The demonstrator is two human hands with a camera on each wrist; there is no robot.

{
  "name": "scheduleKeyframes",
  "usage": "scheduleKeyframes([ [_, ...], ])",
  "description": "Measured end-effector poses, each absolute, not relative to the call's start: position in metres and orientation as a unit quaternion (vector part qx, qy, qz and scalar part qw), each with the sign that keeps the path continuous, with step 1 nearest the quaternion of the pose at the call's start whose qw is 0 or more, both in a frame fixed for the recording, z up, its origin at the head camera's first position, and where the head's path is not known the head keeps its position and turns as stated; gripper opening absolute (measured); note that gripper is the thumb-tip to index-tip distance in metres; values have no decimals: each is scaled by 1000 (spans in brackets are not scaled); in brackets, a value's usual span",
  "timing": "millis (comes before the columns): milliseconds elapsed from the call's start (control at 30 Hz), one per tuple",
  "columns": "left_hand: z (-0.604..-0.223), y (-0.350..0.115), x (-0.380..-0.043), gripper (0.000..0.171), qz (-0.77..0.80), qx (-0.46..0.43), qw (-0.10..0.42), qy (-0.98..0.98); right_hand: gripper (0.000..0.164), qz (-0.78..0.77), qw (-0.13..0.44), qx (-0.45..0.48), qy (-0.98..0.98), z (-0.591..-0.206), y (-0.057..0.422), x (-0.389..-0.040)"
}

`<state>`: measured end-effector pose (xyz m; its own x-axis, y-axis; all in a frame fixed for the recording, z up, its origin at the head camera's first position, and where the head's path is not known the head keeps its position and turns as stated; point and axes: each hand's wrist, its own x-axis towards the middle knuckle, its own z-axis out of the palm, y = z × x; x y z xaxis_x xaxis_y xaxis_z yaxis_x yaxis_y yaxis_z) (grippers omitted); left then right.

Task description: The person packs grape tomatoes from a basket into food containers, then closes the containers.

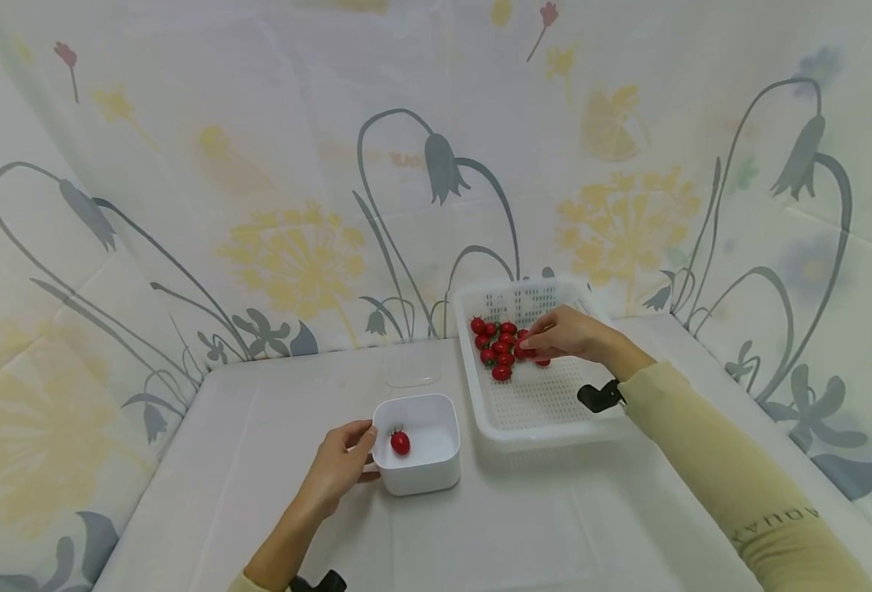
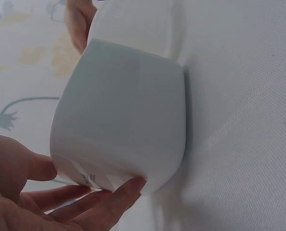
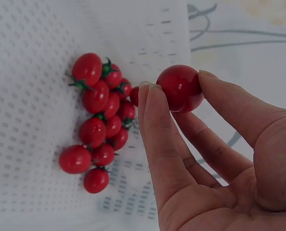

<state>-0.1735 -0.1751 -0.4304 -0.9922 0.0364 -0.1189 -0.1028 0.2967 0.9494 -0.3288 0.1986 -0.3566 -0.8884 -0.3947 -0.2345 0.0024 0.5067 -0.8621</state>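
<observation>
My right hand (image 1: 572, 333) is over the white basket (image 1: 483, 403) and pinches a cherry tomato (image 3: 180, 89) between thumb and fingertips. Several more cherry tomatoes (image 3: 92, 132), red with green calyxes, lie grouped in the basket below and beside that hand. To the left stands a small white square container (image 1: 421, 478) with one cherry tomato (image 1: 400, 442) inside. My left hand (image 1: 338, 464) holds this container at its left side, thumb near the rim and fingers (image 2: 109, 204) spread along the wall.
A transparent lid-like piece (image 1: 413, 374) lies on the white-covered table (image 1: 258, 427) behind the container. Flower-printed cloth (image 1: 288, 164) rises at the back and both sides. The basket stands right of the container with a narrow gap between them.
</observation>
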Motion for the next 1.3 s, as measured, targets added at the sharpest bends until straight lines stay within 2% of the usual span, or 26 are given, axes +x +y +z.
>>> scheduleKeyframes([
  [400,-431,-175,-175,42,590,-28,58,805,38,-491,212,-134,834,-346,186,-311],
  [767,-429,-175,-174,42,588,-30,60,806,27,-538,218,-145,801,-344,169,-293],
  [1300,-428,-173,-173,42,589,-33,62,805,24,-545,213,-189,788,-349,141,-264],
])
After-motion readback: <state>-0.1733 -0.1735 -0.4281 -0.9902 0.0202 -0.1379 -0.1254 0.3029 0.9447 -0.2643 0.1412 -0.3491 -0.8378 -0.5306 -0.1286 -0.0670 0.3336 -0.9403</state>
